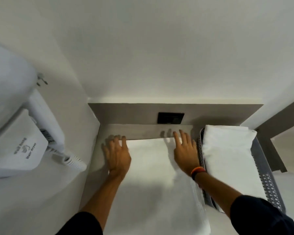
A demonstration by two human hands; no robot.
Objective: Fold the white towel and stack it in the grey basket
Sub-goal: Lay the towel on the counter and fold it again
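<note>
A white towel [151,180] lies spread flat on the grey counter, reaching from near the back wall to the near edge. My left hand [116,154] rests flat on its far left corner, fingers spread. My right hand [185,150] presses flat on its far right corner, fingers apart, with a band on the wrist. Neither hand grips the cloth. To the right stands the grey basket [265,172] with a perforated wall, and a folded white towel [227,155] fills it.
A black wall socket [171,117] sits on the grey backsplash behind the towel. A white wall-mounted hair dryer [22,145] with a coiled cord hangs on the left wall. A strip of bare grey counter [143,131] shows beyond the towel. Walls close in on the left and back.
</note>
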